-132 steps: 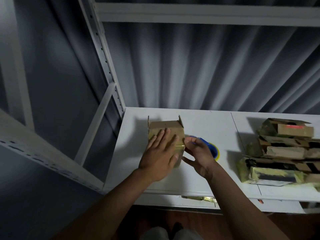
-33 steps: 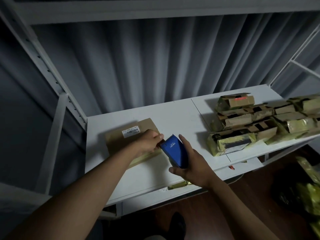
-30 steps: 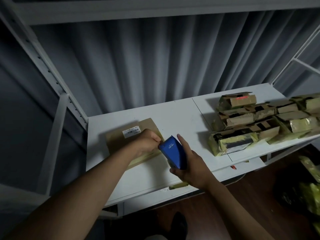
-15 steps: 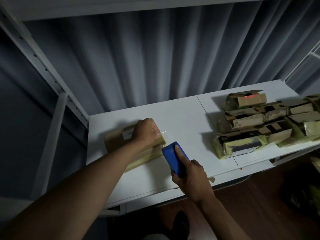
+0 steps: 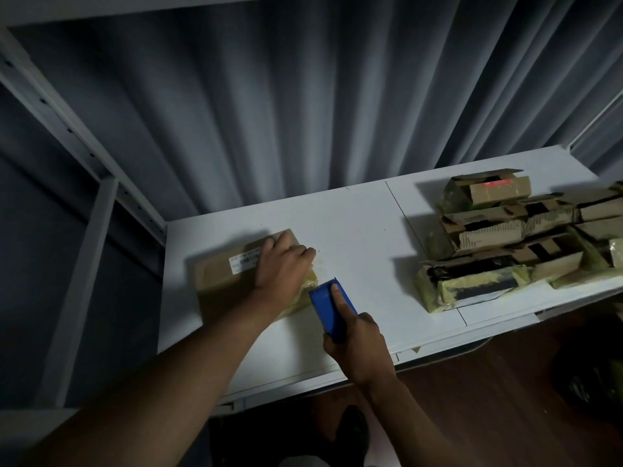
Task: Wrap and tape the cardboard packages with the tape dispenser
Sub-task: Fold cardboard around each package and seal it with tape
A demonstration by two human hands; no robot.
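Right grip (image 5: pixel 357 345): fingers curled around the rear of the blue tape dispenser (image 5: pixel 332 306), forefinger laid straight along its top. The dispenser's toothed edge points away from the person, with the tool tilted toward the package.

Left grip (image 5: pixel 281 264): palm down on the cardboard package (image 5: pixel 222 281), fingers bent over its far right corner; whether they pinch a tape end there cannot be told. This hand lies just beyond and to the left of the right grip, close to the dispenser's toothed edge but apart from it.

The cardboard package lies flat on the white surface (image 5: pixel 354 230), extending leftward from under the left grip. A white printed label (image 5: pixel 242 259) sits on its top face, just left of that hand. Yellowish tape (image 5: pixel 305 284) shows along the package's right edge, between the left grip and the dispenser's front; contact between the dispenser and the package cannot be confirmed.

Well to the right of both grips, a stack of wrapped cardboard packages (image 5: pixel 505 237) rests on the same surface, several with yellowish tape and black bands.

Behind the surface hangs a grey pleated curtain (image 5: pixel 303 112). A white metal rack upright (image 5: pixel 67 129) stands far left of the left grip. Lighting is dim.
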